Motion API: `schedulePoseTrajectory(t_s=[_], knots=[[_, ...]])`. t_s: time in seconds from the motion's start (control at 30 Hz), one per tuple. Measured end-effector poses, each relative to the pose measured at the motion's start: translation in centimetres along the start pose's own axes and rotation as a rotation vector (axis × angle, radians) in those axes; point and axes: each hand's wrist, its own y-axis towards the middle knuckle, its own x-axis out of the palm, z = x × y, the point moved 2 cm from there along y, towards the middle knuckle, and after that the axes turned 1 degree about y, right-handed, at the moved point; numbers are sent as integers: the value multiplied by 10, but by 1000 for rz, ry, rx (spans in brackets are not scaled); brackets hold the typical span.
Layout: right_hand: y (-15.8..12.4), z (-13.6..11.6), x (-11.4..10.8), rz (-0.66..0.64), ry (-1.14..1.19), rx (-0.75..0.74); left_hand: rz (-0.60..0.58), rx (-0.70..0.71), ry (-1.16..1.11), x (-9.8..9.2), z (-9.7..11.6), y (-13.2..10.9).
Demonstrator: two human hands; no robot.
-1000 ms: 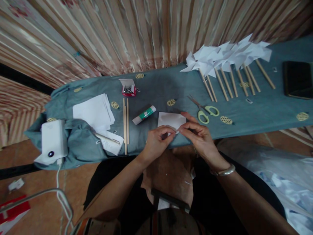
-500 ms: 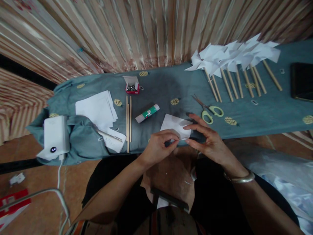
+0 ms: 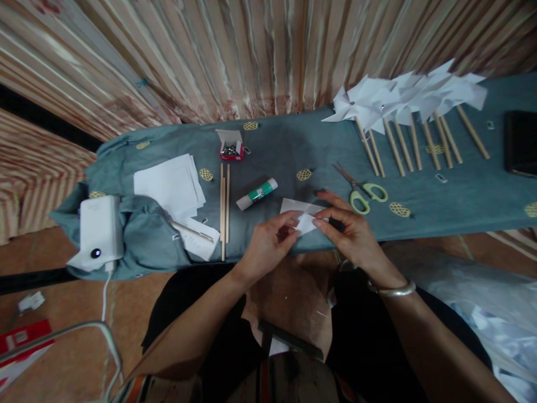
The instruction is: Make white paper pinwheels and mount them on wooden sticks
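A small white paper sheet [image 3: 307,223] is between my two hands at the table's near edge, with its near part folded up over itself. My left hand [image 3: 272,238] pinches the paper's left side between thumb and fingers. My right hand [image 3: 350,229] grips the right side with thumb and index finger, its other fingers spread beyond. Just past the paper, a green and white glue stick [image 3: 257,194] lies on the cloth. Scissors with light green handles [image 3: 359,190] rest open-bladed to the right of the paper.
Several white paper pinwheels [image 3: 403,101] on wooden sticks lie at the back right. Left of the glue stick are three wooden sticks [image 3: 223,212], a red box of metal pins [image 3: 230,146], stacked white paper [image 3: 170,184], a pen [image 3: 193,230] and a white power bank [image 3: 99,232].
The paper's near part has been folded upward. My right hand has come in closer and now pinches the paper. The whole view has shifted slightly.
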Motion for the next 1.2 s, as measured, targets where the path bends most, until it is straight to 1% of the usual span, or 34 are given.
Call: schedulePoseTrajectory(t_s=[0.13,0.23,0.4,0.83,0.93,1.07,1.13,1.2], knots=[[12,2,8,38,-12,-7,4,-35,41,-5,-5,1],[19,5,12,48,-49,-29,-14,-25,108,-11,-5,1],[27,5,17,36,-111,-82,-35,10,284,-19,-3,0],[38,6,30,73,-160,-125,-49,40,444,-25,-5,-3],[39,6,32,86,-179,-137,-39,87,530,-27,-2,-4],[38,6,32,78,-201,-126,-1,237,602,-25,5,-5],[38,6,33,75,-211,-129,-20,302,585,-20,8,-5],[38,6,33,81,-215,-131,-58,318,572,-15,8,-6]])
